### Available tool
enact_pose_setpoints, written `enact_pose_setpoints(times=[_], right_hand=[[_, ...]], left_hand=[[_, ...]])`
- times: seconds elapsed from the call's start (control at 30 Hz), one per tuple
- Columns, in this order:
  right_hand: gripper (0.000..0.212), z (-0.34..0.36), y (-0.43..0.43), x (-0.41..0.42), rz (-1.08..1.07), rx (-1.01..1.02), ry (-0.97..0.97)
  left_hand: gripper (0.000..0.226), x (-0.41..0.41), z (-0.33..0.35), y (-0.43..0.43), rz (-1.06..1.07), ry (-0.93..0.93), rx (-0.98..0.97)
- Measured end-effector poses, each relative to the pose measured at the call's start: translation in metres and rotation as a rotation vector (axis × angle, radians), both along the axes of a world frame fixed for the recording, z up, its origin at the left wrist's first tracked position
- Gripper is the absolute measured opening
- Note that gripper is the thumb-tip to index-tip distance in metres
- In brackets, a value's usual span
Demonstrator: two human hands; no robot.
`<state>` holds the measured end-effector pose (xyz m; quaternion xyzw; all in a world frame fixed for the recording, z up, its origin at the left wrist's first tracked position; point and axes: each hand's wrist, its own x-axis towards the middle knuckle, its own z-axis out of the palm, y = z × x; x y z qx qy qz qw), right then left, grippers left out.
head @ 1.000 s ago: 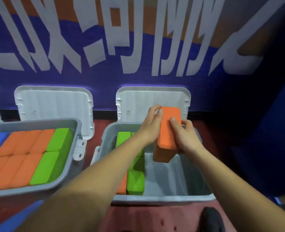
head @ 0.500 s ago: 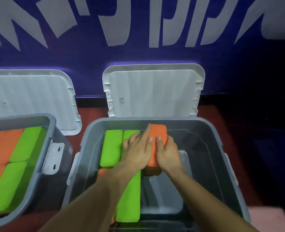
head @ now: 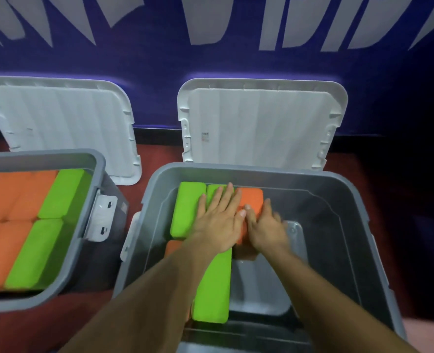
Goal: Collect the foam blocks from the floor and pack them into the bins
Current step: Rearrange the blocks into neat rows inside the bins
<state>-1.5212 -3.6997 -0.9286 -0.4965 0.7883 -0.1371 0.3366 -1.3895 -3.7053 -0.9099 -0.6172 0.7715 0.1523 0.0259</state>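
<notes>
In the left bin (head: pixel 93 159) we see orange and green blocks packed flat. In the right bin (head: pixel 338 179), green blocks (head: pixel 185 207) fill the left side. Our left hand (head: pixel 218 220) lies flat across them, fingers straight, its thumb side touching the orange block (head: pixel 251 200) just to the right. Our right hand (head: pixel 267 228) rests on that block's right part. It is blurred, so we cannot tell whether the fingers curl over the edge.

A second ago we held the block upright between both hands above the bin. Now it is down inside, against the green ones, and our left hand has flattened out.

The block's long axis runs away from us toward the lid (head: pixel 261 123), parallel with the green blocks, far end near the back wall.
</notes>
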Motion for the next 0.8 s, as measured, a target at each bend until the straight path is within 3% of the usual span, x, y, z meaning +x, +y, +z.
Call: enact_pose_setpoints(times=[0.1,0.27,0.47,0.8], right_hand=[[0.056,0.038,0.019,0.014,0.06,-0.16,0.117],[0.046,0.09,0.06,0.065,0.222,-0.272,-0.048],[0.039,0.116,0.171,0.154,0.425,-0.203,-0.103],[0.055,0.125,0.277,0.25,0.616,-0.057,-0.162]], left_hand=[[0.083,0.017,0.033,0.025,0.066,0.065,-0.055],[0.07,0.074,0.078,0.094,0.191,0.075,-0.128],[0.07,0.16,0.12,0.194,0.328,-0.011,-0.181],[0.083,0.271,0.147,0.334,0.614,-0.035,-0.185]])
